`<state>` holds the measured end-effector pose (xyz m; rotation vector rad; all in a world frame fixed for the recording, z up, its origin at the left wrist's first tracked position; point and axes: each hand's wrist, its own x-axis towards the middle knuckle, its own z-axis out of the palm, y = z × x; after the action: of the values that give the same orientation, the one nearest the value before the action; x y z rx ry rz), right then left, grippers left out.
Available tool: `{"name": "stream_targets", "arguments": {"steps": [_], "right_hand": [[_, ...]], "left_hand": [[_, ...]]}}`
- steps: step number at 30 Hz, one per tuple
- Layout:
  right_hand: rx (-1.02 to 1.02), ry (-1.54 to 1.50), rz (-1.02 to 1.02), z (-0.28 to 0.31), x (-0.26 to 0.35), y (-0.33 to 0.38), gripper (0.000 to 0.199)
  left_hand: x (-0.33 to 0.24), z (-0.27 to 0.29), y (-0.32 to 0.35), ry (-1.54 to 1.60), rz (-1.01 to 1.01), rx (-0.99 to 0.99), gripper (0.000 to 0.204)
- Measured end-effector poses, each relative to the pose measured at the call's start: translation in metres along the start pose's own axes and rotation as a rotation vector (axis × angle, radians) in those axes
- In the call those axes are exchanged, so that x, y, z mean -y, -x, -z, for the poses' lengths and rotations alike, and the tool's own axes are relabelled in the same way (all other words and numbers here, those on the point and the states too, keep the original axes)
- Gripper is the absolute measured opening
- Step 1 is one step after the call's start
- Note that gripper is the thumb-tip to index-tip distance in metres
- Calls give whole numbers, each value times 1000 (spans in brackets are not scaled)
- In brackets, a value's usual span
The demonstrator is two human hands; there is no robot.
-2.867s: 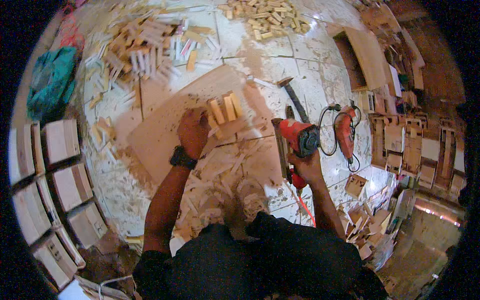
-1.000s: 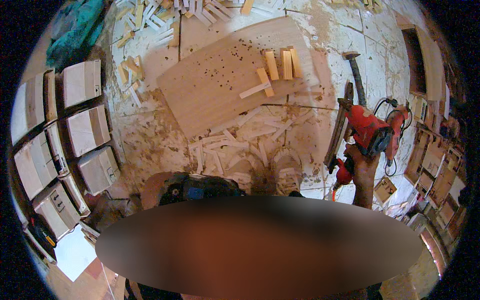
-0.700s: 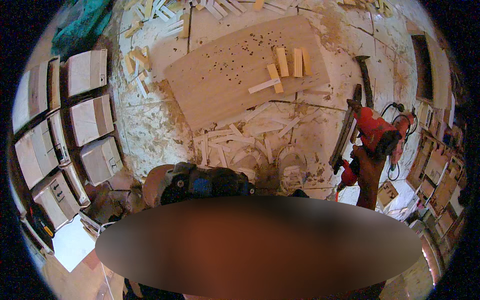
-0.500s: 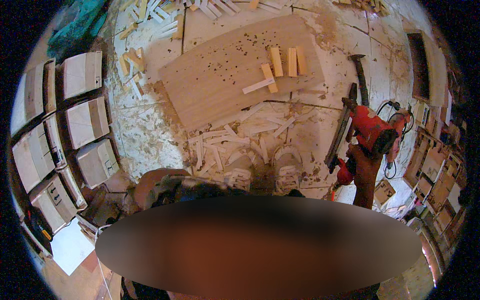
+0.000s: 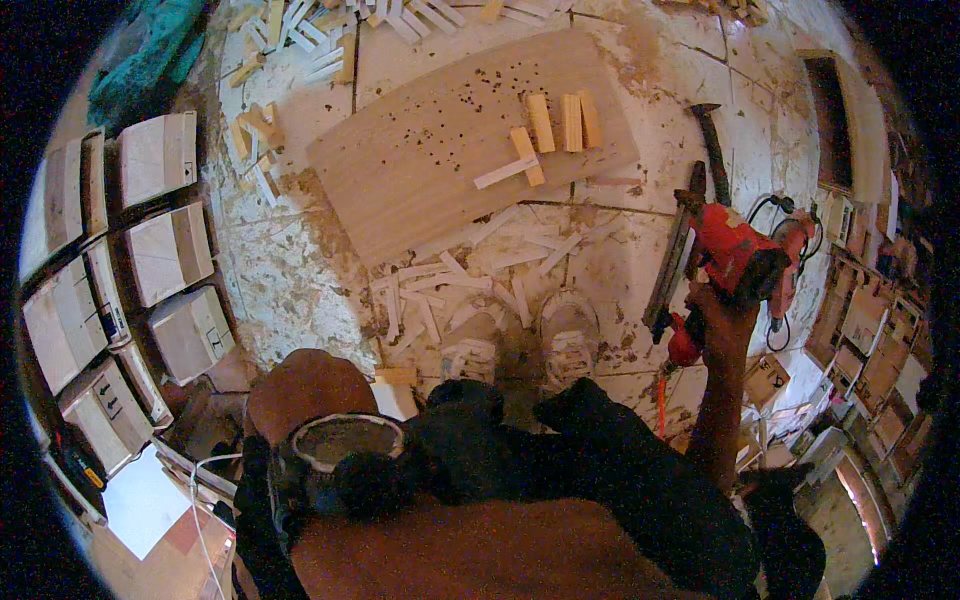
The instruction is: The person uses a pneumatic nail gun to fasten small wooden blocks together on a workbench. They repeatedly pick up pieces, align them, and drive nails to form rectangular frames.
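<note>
My right hand is wrapped round the handle of a red nail gun, its long dark magazine pointing toward the floor in front of me. An orange-red hose hangs below the gun. My left hand does not show; a bare brown limb and dark clothing fill the lower left. Beside that limb peeks out the end of a tan wood piece. Ahead lies a flat wooden board with small dark bits on it. Several wood blocks and a pale strip crossing one block rest there.
A hammer lies beyond the nail gun, beside a corded red tool. Loose pale strips litter the tiles near my shoes. Joined wood pieces are piled at the far edge. Wooden panels stand in rows at left.
The view has shifted slightly, so floor things sit a little further left. The end of the tan wood piece now shows by the limb. My right hand keeps its grip on the nail gun.
</note>
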<state>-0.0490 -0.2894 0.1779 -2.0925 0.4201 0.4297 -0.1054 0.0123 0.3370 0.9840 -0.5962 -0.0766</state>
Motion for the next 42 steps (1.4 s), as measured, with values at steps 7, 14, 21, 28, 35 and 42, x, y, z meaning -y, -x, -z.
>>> {"name": "stream_targets", "arguments": {"steps": [7,14,21,28,35,42], "right_hand": [[-6,1,-36,2,2,-1,40],[38,-122,51,-3,-2,2,35],[-4,-240,26,-5,-1,5,35],[18,-170,45,-1,-3,5,30],[18,-113,126,7,-25,-1,32],[13,-87,100,3,-24,-4,30]], "left_hand": [[5,-9,5,57,45,23,32],[23,-2,6,88,146,71,31],[204,43,42,-766,733,7,38],[341,20,86,-793,831,-477,43],[308,50,131,-1367,837,-196,30],[303,39,122,-1291,949,-106,25]]}}
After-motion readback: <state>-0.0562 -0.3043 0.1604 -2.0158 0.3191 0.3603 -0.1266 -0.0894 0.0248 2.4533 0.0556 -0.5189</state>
